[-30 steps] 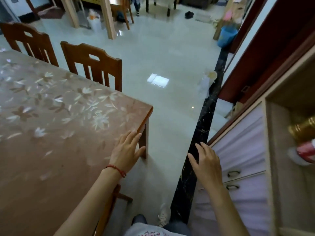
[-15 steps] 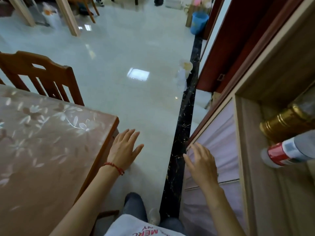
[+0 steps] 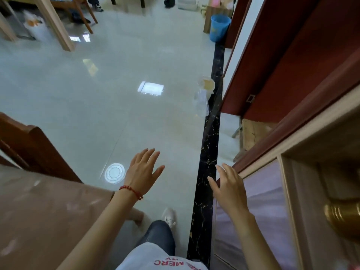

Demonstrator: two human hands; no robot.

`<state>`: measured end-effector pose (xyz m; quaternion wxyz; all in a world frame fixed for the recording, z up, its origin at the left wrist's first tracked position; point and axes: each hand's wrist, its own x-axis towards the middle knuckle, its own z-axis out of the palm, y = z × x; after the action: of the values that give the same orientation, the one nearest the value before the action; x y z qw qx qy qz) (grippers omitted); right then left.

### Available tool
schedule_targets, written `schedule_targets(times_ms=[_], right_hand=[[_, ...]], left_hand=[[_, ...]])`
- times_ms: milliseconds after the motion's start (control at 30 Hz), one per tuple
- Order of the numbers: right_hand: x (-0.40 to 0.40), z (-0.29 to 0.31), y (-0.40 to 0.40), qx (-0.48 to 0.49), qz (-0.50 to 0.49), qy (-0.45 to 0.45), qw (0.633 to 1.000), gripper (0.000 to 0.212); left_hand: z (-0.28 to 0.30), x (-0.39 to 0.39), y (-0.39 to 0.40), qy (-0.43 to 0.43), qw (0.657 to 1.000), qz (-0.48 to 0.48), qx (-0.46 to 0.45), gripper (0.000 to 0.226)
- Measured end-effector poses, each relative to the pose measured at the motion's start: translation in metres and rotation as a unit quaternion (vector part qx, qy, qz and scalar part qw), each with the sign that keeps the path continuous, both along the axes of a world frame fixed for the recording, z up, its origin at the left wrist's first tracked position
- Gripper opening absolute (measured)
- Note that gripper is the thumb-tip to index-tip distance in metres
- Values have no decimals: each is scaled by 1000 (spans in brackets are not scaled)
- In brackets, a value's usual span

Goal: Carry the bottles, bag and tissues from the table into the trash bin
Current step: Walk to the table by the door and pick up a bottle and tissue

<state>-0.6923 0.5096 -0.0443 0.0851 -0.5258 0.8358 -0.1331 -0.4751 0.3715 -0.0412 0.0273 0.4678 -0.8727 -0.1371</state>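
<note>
A: From the head camera, how are the hands sitting?

B: The left hand (image 3: 143, 172) is reaching forward over the pale floor (image 3: 97, 94), palm down, fingers spread straight and holding nothing; a red bracelet (image 3: 132, 190) is circling the wrist. The right hand (image 3: 228, 189) is hanging forward beside the lilac cabinet front (image 3: 263, 201), fingers loosely extended, also gripping nothing.

A: And the table?

B: The table (image 3: 39, 211) is lying at lower left, its corner just behind the left wrist, a wooden chair (image 3: 29, 145) beyond it.

A: Where is the bin standing?

B: A blue bin (image 3: 219, 27) is standing upright far ahead by the dark red wall (image 3: 292, 65), mouth facing up, long axis vertical. Nearer, a clear container (image 3: 204, 92) is resting by the black floor strip (image 3: 211, 133); which way it is pointing I cannot tell. No bottles, bag or tissues are showing in either hand.
</note>
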Motion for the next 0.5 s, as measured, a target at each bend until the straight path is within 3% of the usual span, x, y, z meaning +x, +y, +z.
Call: schedule_targets(times_ms=[500], right_hand=[[-123,5,-197,24,-1,-12,1000,49]], left_hand=[[-9,-124,-189,3,1000,-3,3,75]])
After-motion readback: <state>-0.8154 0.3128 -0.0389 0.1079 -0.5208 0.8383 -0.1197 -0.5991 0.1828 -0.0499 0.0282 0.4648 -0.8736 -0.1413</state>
